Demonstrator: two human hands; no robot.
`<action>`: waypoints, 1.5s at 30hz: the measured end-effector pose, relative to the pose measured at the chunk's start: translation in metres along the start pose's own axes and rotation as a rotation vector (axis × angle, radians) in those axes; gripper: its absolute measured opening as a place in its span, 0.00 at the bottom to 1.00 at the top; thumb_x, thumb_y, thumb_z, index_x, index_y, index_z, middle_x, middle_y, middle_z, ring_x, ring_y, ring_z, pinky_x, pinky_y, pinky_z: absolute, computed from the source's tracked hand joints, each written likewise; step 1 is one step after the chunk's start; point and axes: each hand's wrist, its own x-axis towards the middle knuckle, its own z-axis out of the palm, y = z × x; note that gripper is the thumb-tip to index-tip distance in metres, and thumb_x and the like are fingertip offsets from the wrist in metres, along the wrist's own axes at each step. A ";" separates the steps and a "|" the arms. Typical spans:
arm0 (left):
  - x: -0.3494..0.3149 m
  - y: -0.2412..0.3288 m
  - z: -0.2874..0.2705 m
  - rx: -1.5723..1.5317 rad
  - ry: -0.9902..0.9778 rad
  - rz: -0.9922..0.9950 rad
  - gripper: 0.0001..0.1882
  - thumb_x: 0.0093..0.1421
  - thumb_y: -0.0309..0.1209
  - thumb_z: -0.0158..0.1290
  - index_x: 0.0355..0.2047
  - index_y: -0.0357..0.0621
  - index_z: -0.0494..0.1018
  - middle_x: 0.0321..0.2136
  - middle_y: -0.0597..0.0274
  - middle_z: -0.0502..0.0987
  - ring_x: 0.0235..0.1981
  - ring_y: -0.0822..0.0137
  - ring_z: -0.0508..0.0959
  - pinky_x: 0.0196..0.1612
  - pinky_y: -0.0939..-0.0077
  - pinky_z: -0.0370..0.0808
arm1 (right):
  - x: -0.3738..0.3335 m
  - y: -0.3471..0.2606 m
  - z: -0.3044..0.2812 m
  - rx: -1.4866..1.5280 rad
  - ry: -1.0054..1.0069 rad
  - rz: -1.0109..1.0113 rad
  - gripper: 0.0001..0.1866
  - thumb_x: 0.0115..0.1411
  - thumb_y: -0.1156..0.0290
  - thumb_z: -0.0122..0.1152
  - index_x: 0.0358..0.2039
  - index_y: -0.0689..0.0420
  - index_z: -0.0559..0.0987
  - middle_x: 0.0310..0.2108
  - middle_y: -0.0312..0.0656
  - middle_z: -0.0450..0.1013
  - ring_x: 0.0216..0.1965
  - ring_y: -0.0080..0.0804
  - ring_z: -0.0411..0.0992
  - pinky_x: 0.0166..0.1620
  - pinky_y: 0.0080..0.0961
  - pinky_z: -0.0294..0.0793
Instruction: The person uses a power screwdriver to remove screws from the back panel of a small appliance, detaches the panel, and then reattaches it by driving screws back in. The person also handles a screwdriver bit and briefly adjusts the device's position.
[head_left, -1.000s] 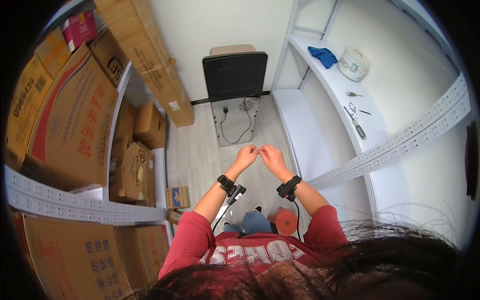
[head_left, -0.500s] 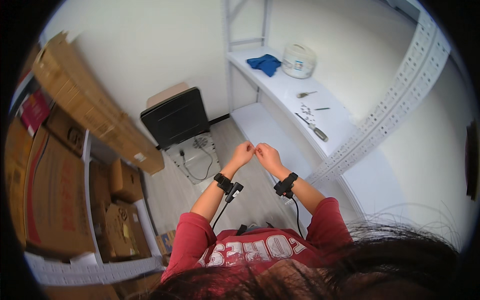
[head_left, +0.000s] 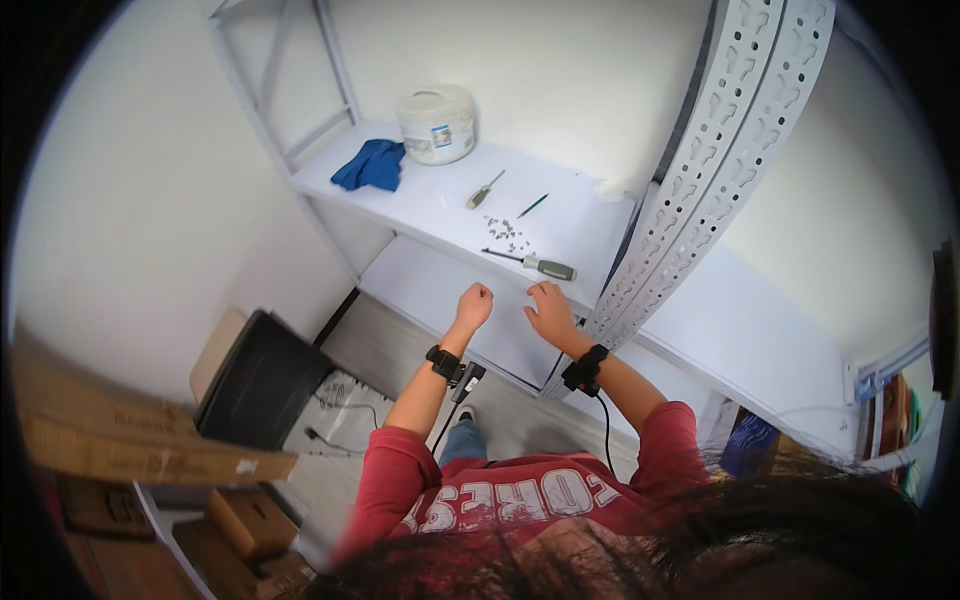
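My left hand (head_left: 475, 304) is curled closed in front of the shelf's near edge; anything inside its fingers is too small or hidden to make out. To its right my right hand (head_left: 550, 316) has its fingers loosely stretched and apart, with nothing visible in them. It is nearest to a large grey-handled screwdriver (head_left: 548, 268) lying along the front of the white shelf (head_left: 580, 222). Several small screws (head_left: 506, 232) are scattered behind that screwdriver. A smaller screwdriver (head_left: 483, 192) and a thin dark green pen-like stick (head_left: 533, 206) lie farther back.
A blue cloth (head_left: 370, 166) and a white round tub (head_left: 437, 125) stand at the shelf's far left. A perforated metal upright (head_left: 690, 190) rises at right. An appliance with a dark panel (head_left: 262, 385) and cable sits on the floor at left, near cardboard boxes (head_left: 250, 522).
My view and body have turned right toward the shelf. My hands, together half a second ago, have separated; the right fingers have loosened and come close to the shelf edge.
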 end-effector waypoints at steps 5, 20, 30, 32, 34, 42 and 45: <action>0.084 -0.009 0.011 -0.042 -0.150 0.040 0.10 0.56 0.33 0.47 0.30 0.38 0.72 0.28 0.45 0.76 0.34 0.44 0.75 0.38 0.58 0.72 | 0.046 0.040 0.019 -0.294 0.143 0.079 0.19 0.44 0.73 0.63 0.39 0.59 0.73 0.42 0.45 0.68 0.46 0.46 0.65 0.48 0.41 0.65; 0.201 -0.039 -0.016 -0.311 -0.391 -0.176 0.05 0.57 0.28 0.46 0.30 0.38 0.69 0.20 0.60 0.75 0.17 0.70 0.75 0.19 0.76 0.72 | 0.077 0.066 0.053 -0.456 0.076 0.329 0.10 0.49 0.72 0.60 0.33 0.56 0.73 0.34 0.44 0.68 0.39 0.43 0.66 0.44 0.38 0.63; 0.216 -0.055 0.009 -0.088 -0.359 0.163 0.06 0.53 0.29 0.50 0.28 0.38 0.71 0.20 0.59 0.76 0.18 0.69 0.76 0.23 0.74 0.73 | 0.086 0.060 0.050 -0.409 0.104 0.411 0.12 0.55 0.71 0.56 0.41 0.56 0.71 0.35 0.46 0.67 0.39 0.45 0.67 0.43 0.40 0.66; 0.214 -0.049 0.013 -0.178 -0.419 0.120 0.06 0.53 0.29 0.50 0.28 0.38 0.71 0.21 0.58 0.76 0.18 0.68 0.76 0.24 0.73 0.73 | 0.086 0.058 0.046 -0.397 0.096 0.429 0.12 0.56 0.71 0.56 0.41 0.56 0.71 0.35 0.46 0.67 0.39 0.45 0.67 0.43 0.40 0.66; 0.207 -0.032 0.013 -0.361 -0.534 -0.037 0.06 0.53 0.28 0.50 0.29 0.38 0.71 0.21 0.59 0.76 0.17 0.69 0.76 0.22 0.75 0.72 | 0.083 0.058 0.042 -0.386 0.091 0.437 0.12 0.56 0.71 0.55 0.41 0.56 0.71 0.35 0.46 0.67 0.39 0.46 0.67 0.43 0.39 0.66; 0.211 -0.023 0.023 -0.534 -0.614 -0.101 0.05 0.52 0.21 0.41 0.28 0.37 0.67 0.20 0.57 0.74 0.16 0.70 0.73 0.16 0.76 0.68 | 0.085 0.040 0.031 -0.314 0.085 0.396 0.12 0.57 0.72 0.55 0.41 0.56 0.71 0.36 0.46 0.67 0.39 0.46 0.68 0.44 0.39 0.65; 0.214 -0.021 0.023 -0.679 -0.701 -0.178 0.08 0.51 0.20 0.38 0.29 0.37 0.67 0.20 0.58 0.73 0.16 0.71 0.72 0.16 0.77 0.66 | 0.084 0.036 0.026 -0.309 0.084 0.403 0.11 0.57 0.72 0.55 0.41 0.56 0.71 0.36 0.46 0.67 0.38 0.47 0.68 0.44 0.39 0.65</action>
